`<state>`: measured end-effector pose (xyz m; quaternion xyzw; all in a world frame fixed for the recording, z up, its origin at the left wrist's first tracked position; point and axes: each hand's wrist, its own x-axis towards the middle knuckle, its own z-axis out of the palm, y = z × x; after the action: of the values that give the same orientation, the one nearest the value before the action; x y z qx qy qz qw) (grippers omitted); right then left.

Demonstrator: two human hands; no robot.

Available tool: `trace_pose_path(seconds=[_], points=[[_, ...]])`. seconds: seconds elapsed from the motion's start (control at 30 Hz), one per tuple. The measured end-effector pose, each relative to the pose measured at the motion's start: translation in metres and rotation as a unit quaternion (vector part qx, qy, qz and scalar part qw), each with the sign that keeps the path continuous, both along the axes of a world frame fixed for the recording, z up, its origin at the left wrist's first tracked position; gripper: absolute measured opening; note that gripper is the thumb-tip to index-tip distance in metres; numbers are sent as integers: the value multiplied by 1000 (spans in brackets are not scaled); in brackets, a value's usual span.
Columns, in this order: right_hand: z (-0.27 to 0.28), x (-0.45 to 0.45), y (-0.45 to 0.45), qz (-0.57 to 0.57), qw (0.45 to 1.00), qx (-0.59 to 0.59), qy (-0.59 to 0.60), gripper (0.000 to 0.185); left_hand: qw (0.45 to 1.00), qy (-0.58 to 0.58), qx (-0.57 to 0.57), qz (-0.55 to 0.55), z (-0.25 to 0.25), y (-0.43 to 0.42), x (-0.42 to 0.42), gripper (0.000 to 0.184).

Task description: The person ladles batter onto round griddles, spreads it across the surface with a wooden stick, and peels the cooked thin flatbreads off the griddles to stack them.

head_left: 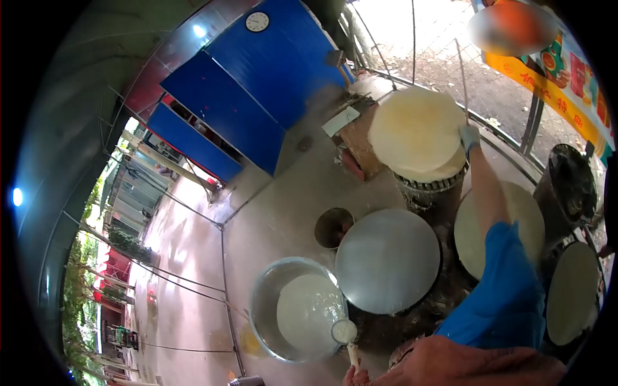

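Observation:
My left hand [358, 377] is bare and wrapped around the handle of a ladle [344, 331]. The ladle holds pale batter at the rim of a big metal basin [262, 338], which contains more batter [309, 312]. My right arm, in a blue sleeve, reaches away to a stack of thin round pancakes [415, 132]. On that arm my right hand [470, 136] wears a pale glove and is closed at the stack's edge. A long thin stick [461, 77] rises from it. The fingers are small and partly hidden.
A bare round griddle [388, 260] stands beside the basin. Another griddle [496, 225] carries a pale sheet under my arm, with a third round plate [573, 293] at right. A small pot [333, 228], a dark bin [566, 183] and blue panels [257, 77] are around.

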<state>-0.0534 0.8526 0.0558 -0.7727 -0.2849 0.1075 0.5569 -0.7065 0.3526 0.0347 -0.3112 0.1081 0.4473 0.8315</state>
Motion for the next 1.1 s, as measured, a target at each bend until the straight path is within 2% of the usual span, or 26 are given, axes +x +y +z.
trace_pose_path(seconds=[0.03, 0.07, 0.13, 0.23, 0.27, 0.37, 0.43, 0.47, 0.5, 0.57, 0.6, 0.63, 0.67, 0.7, 0.77, 0.83, 0.87, 0.9, 0.93, 0.97, 1.03, 1.07, 1.1], points=[[-45, 5, 10, -34, 993, -34, 104, 31, 1000, 14, 0, 5, 2, 4, 9, 20], [-88, 8, 17, -34, 986, -22, 162, 37, 1000, 24, 0, 12, 4, 10, 16, 19], [-159, 5, 28, -85, 980, -5, 182, 41, 998, 54, 3, 17, 6, 18, 28, 19], [-190, -9, 29, -132, 978, -31, 157, 45, 996, 87, 3, 25, 9, 25, 38, 19], [-192, -4, 30, -111, 972, -65, 196, 48, 995, 92, 1, 28, 10, 25, 38, 19], [-178, 1, 17, -116, 975, -176, 77, 51, 996, 77, -6, 38, 9, 24, 36, 20], [-171, -1, 0, -153, 948, -270, -67, 50, 997, 44, -8, 60, 6, 11, 28, 20], [-185, 4, -11, -131, 956, -203, -165, 50, 997, 22, -8, 75, 7, 4, 23, 20], [-194, 9, -14, -71, 969, -192, -136, 54, 996, 0, -4, 89, 6, -1, 16, 20], [-95, -70, -57, 45, 963, -214, -157, 61, 992, -41, 19, 117, -1, -12, -4, 21], [-94, -96, -62, 98, 966, -134, -199, 64, 989, -60, 36, 133, -2, -17, -16, 21], [-87, -130, -70, 146, 956, -157, -202, 63, 985, -68, 64, 143, -7, -22, -33, 22], [-123, -141, -61, 256, 938, -35, -230, 55, 983, -58, 95, 150, -17, -26, -52, 22], [-108, -182, -68, 340, 926, -111, -121, 47, 979, -32, 128, 156, -24, -32, -73, 22], [-34, -319, -109, 448, 840, -280, -126, 41, 965, 100, 175, 165, -33, -40, -123, 45], [-18, -441, -146, 586, 743, -235, -221, 39, 927, 330, 125, 131, -44, -38, -197, 44], [-16, -503, -169, 600, 731, -191, -264, 38, 890, 432, 96, 114, -52, -32, -235, 42], [-19, -566, -194, 608, 719, -148, -304, 36, 887, 447, 84, 84, -71, -26, -278, 34], [-17, -634, -217, 630, 668, -204, -340, 33, 882, 464, 72, 45, -73, -5, -268, 25], [26, -577, -205, 649, 616, -260, -363, 29, 875, 479, 61, 5, -72, 16, -257, 17], [-71, -644, -238, 650, 545, -244, -470, 24, 906, 415, 70, -54, -226, 23, -337, 10], [-48, -664, -260, 662, 522, -263, -469, 23, 917, 383, 75, -86, -296, 27, -376, 16], [-18, -690, -273, 673, 500, -273, -472, 22, 904, 404, 60, -124, -280, 39, -373, 17]])
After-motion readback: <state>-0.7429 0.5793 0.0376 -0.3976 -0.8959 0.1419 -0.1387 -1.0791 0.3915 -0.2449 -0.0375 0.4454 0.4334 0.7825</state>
